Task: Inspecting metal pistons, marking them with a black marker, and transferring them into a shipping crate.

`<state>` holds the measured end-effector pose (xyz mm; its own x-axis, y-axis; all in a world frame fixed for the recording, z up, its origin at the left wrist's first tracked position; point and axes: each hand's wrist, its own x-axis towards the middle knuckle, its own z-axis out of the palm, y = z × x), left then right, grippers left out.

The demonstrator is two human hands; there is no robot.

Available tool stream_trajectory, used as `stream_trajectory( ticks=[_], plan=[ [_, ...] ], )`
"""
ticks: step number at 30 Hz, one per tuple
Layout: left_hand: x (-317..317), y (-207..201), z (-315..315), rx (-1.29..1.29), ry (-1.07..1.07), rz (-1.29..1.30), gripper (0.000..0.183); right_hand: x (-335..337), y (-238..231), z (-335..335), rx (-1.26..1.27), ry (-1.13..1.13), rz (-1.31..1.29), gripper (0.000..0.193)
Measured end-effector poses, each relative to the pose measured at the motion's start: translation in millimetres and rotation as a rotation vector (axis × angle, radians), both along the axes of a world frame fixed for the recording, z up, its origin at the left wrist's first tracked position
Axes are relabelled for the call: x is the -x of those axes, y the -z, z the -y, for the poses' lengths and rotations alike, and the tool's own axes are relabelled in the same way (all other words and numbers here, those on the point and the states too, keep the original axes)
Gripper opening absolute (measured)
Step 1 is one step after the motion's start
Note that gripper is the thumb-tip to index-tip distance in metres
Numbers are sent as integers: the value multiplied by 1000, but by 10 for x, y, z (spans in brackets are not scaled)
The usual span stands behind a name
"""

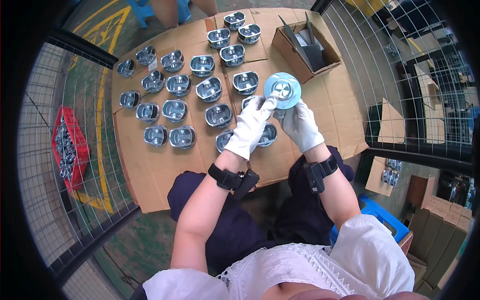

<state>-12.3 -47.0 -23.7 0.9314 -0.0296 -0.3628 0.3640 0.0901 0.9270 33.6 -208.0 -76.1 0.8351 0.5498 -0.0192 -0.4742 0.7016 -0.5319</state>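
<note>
A silver engine piston (pixel 283 94) is raised above the cardboard-covered table (pixel 330 102), its round crown turned up toward me. My right hand (pixel 300 125), in a white glove, grips its lower edge from the near right. The gloved fingers of my left hand (pixel 251 125) are closed against its left side, with fingertips reaching onto the crown. Behind and under my hands sit more pistons, one (pixel 267 134) partly covered by them. Several other pistons (pixel 209 89) stand in loose rows across the left and middle of the cardboard, open skirt ends up.
An open cardboard box (pixel 315 72) with dark flat pieces stands at the far right of the table. Wire mesh panels (pixel 407 70) flank both sides. A red crate (pixel 72 150) of metal parts lies beyond the left mesh. A person's legs (pixel 172 10) show at the far edge.
</note>
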Motion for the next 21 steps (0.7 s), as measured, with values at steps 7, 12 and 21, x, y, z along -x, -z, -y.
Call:
stream_trajectory(
  ticks=[7,12,21],
  plan=[
    [-43,-156,-3,-53,-218,305,42,63,-354,-167,62,4,-167,50],
    [-33,-242,-45,-728,-177,801,47,154,-459,-312,192,-4,-330,57],
    [-5,-333,-46,-869,-157,813,45,131,-438,-221,51,-65,-326,50]
  ],
)
